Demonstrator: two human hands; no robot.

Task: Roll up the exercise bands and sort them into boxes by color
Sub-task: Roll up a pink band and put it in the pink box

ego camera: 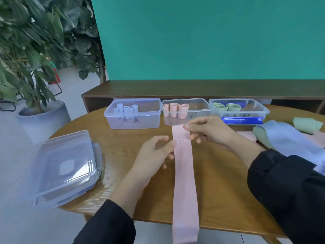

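A long pink exercise band (184,173) lies flat across the wooden table (123,138), running from the boxes toward me and hanging over the near edge. My right hand (209,131) pinches its far end between thumb and fingers. My left hand (154,152) touches the band's left edge with loosely curled fingers. Three clear boxes stand in a row at the back: the left box (151,118) holds pale blue rolls, the middle box (204,104) holds pink rolls, the right box (263,110) holds green rolls.
Stacked clear lids (66,166) sit at the table's left edge. Loose blue, green and pink bands (288,138) are piled at the right. A dark wooden bench (193,88) stands behind the table, a potted plant (35,111) on the left.
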